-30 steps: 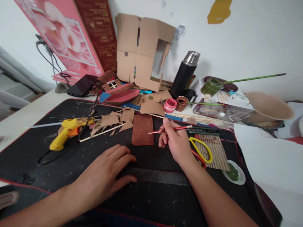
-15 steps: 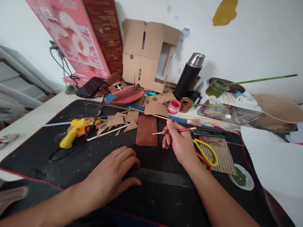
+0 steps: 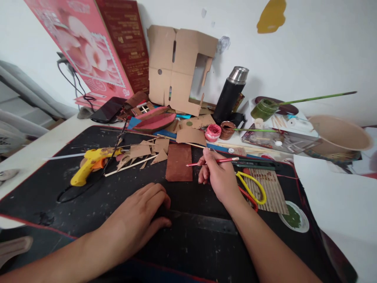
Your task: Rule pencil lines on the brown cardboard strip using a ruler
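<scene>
View slightly rightward since 0.5 s ago, pencil (image 3: 226, 160) in right hand (image 3: 221, 175)

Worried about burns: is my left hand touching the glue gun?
No, bare mat shows between the left hand and the glue gun.

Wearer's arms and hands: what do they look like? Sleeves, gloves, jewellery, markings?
Left hand and right hand: ungloved, no rings or watch visible. Left forearm and right forearm: bare to the frame edge, no sleeve, band or cable showing. No clear markings.
</scene>
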{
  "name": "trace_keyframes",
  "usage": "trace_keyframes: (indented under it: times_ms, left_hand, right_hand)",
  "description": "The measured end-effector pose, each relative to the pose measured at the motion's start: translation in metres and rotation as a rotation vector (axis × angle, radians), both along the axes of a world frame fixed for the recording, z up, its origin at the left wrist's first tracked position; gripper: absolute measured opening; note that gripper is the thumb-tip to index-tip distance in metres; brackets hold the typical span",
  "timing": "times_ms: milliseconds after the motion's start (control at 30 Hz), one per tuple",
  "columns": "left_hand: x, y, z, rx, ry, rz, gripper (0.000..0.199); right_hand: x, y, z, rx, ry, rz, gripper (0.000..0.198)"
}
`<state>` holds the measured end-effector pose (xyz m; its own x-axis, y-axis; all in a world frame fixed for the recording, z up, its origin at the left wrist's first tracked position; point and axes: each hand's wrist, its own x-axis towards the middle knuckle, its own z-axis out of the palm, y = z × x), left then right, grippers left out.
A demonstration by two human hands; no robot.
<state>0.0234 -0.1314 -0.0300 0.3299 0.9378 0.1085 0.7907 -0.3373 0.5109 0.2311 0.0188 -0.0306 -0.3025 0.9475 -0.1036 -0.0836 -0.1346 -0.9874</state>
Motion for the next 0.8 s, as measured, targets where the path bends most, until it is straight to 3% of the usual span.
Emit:
trace_keyframes:
  times_ms: [233, 433, 500, 567, 700, 800]
  left_hand:
    - [0.003, 0.005, 0.015, -0.028, -0.092, 0.041, 0.009]
    - [0.003, 0.033, 0.021, 0.018, -0.141, -0.049, 0.009]
    - [0.004, 0.047, 0.017, -0.011, -0.073, -0.123, 0.036]
    - [0.007, 0.061, 0.012, -0.026, 0.019, -0.197, 0.050]
    - [0.017, 0.075, 0.006, 0.014, 0.221, -0.263, 0.048]
    - [0.016, 0.072, 0.004, 0.057, 0.248, -0.257, 0.045]
  right_hand:
    - [0.007, 0.006, 0.003, 0.030, 0.027, -0.029, 0.066]
    - [0.019, 0.019, 0.007, 0.076, 0.052, -0.115, 0.062]
    - [0.022, 0.022, 0.009, 0.087, 0.054, -0.133, 0.062]
    - [0.023, 0.023, 0.009, 0.092, 0.062, -0.136, 0.062]
    - [0.023, 0.021, 0.010, 0.092, 0.079, -0.120, 0.061]
    - [0.022, 0.020, 0.010, 0.080, 0.069, -0.115, 0.061]
